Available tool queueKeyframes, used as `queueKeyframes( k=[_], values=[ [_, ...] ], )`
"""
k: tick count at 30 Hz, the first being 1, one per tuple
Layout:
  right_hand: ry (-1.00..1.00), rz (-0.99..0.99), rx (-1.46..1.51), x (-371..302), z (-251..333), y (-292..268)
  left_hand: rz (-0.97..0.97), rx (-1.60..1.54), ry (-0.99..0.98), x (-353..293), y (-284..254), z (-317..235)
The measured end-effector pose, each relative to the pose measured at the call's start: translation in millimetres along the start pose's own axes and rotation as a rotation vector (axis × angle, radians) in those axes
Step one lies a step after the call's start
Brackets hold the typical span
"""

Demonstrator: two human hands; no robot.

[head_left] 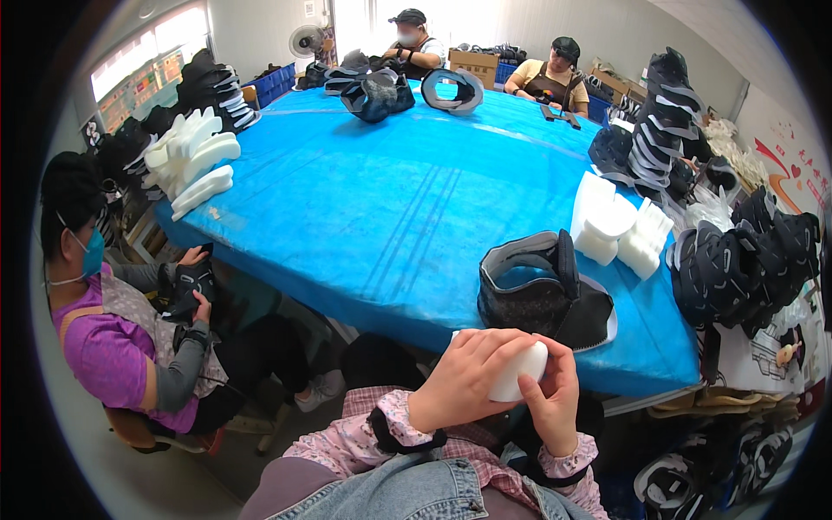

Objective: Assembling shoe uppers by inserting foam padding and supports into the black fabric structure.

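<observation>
A smooth white padded piece [523,371], like a foam insert, is held just off the near table edge. My left hand [459,380] closes round it from the left with bent fingers. From the other side my right hand [557,400] grips it, thumb pressed against its lower end. Much of the piece is hidden by my fingers. On the table right beyond my hands lies a dark boot liner [530,290] with a grey lining, its opening facing up. Similar white pieces [600,225] stand stacked to the right of it.
A blue-covered table [347,217] stretches ahead. Stacked black liners [663,130] stand at the right, with more [737,269] nearer. At the left lie white pieces [186,156]. A masked co-worker [130,338] sits left with a dark liner; two people [555,82] work across the table.
</observation>
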State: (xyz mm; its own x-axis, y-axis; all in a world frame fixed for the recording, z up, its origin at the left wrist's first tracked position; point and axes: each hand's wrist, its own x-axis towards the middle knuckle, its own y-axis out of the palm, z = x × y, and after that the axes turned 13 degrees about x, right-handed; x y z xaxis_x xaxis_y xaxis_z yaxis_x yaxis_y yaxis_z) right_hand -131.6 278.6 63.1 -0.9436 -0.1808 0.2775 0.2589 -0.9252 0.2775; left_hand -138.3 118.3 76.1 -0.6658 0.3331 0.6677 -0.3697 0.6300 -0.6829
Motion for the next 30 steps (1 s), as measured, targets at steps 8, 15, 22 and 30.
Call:
queueKeyframes(
  k=[8,15,22,30],
  values=[
    [0.057,0.009,0.08,5.6,9.7,3.3,0.016,0.07,0.053,4.6,-4.7,0.3],
    [0.037,0.01,0.031,4.6,5.4,-0.9,0.013,-0.002,0.031,7.9,-1.8,-3.5],
    [0.002,0.089,0.026,4.8,6.4,-3.0,0.034,0.034,0.054,6.9,-5.0,-1.2],
    [0.112,0.078,0.161,3.7,8.4,-8.8,-0.037,-0.039,0.054,5.1,0.8,0.2]
  ],
)
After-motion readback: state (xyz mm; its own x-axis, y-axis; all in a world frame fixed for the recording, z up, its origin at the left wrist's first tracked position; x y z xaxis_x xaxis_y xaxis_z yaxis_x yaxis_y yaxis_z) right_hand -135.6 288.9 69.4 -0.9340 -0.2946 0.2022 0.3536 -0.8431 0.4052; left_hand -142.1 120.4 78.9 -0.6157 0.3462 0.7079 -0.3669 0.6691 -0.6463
